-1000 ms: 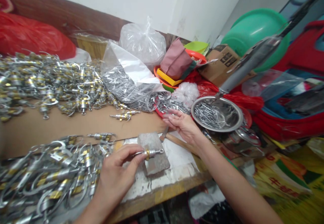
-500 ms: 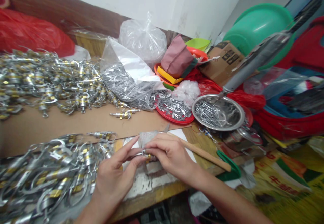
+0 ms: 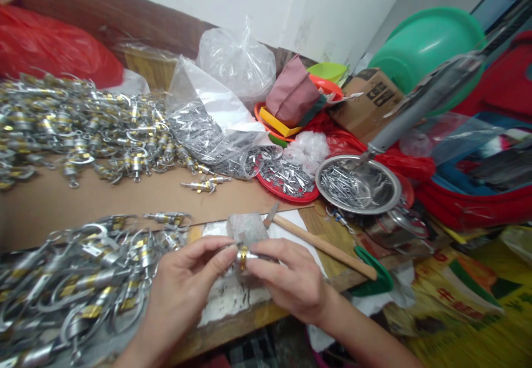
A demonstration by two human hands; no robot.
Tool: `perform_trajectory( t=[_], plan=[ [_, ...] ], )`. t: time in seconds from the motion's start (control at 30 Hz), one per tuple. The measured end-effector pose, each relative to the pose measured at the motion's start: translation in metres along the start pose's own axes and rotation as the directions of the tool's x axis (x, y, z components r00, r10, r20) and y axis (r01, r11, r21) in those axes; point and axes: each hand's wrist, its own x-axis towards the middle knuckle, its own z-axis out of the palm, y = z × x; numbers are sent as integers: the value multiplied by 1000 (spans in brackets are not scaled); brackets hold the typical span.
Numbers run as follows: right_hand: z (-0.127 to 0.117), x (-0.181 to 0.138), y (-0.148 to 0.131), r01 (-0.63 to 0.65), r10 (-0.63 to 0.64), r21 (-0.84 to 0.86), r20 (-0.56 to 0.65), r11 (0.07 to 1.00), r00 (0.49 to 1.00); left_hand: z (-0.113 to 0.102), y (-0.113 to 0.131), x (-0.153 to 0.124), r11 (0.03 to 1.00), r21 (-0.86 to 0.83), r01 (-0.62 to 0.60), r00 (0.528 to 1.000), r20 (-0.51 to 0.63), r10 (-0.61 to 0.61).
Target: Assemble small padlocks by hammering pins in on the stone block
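Observation:
Between my two hands is a small silver metal fitting (image 3: 242, 257) with a brass-coloured band, held just over a grey block (image 3: 246, 228). My left hand (image 3: 189, 282) pinches its left end with thumb and fingers. On the other end, my right hand (image 3: 286, 274) is closed, hiding part of the piece. A pile of similar silver-and-brass fittings with curved hooks (image 3: 89, 285) lies beside my left hand. A wooden-handled tool (image 3: 326, 246), its small metal head near the block, rests to the right.
More fittings (image 3: 83, 118) are heaped at the back left. Thin metal parts fill a clear bag (image 3: 211, 141), a red plate (image 3: 286, 179) and a steel bowl (image 3: 359, 185). A grey lever arm (image 3: 424, 105) slants above the bowl. The table's front edge (image 3: 233, 332) runs below my hands.
My right hand has shifted slightly right and turned, uncovering the brass band. My left fingers have closed in on the fitting. More of the grey block and the tool's head shows.

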Motion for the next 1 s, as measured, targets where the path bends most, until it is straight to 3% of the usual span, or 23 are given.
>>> perform_trajectory(
  t=[0.1, 0.2, 0.27, 0.37, 0.53, 0.63, 0.7, 0.8, 0.83, 0.87, 1.0],
  plan=[
    [-5, -1, 2, 134, -132, -116, 19, 984, 991, -3, 4, 0, 999, 25, -37, 998, 52, 35],
    [-6, 1, 2, 102, -103, -122, -9, 987, 995, -6, 10, 0, 991, 70, -112, 990, 92, 106],
    [-4, 2, 1, 42, -44, -76, -28, 996, 999, -9, 13, 0, 989, 80, -123, 989, 98, 115],
    [2, 1, -2, -94, 99, 66, -64, 993, 993, -9, 13, -1, 998, 47, -31, 995, 100, 26],
    [8, 1, -16, -327, 364, 279, -94, 903, 927, 2, 3, -9, 984, -151, 91, 994, 79, -80],
    [3, 1, -19, -458, 486, 333, -2, 824, 874, 6, -3, -12, 954, -272, 125, 988, 117, -97],
    [-3, 4, -9, -498, 498, 322, 92, 805, 863, 5, -5, -11, 945, -287, 160, 980, 161, -117],
    [-13, 13, 36, -542, 541, 20, 30, 840, 840, -2, -3, -4, 939, -262, 222, 953, 261, -153],
    [-16, 17, 56, -577, 582, -193, -35, 794, 813, -4, -1, -1, 938, -248, 244, 941, 296, -166],
    [-18, 21, 77, -584, 636, -413, -13, 699, 771, -6, 0, 2, 934, -235, 268, 924, 336, -181],
    [-15, 37, 144, -547, 717, -585, 87, 599, 692, -10, 7, 15, 920, -201, 337, 849, 487, -205]
  ],
)
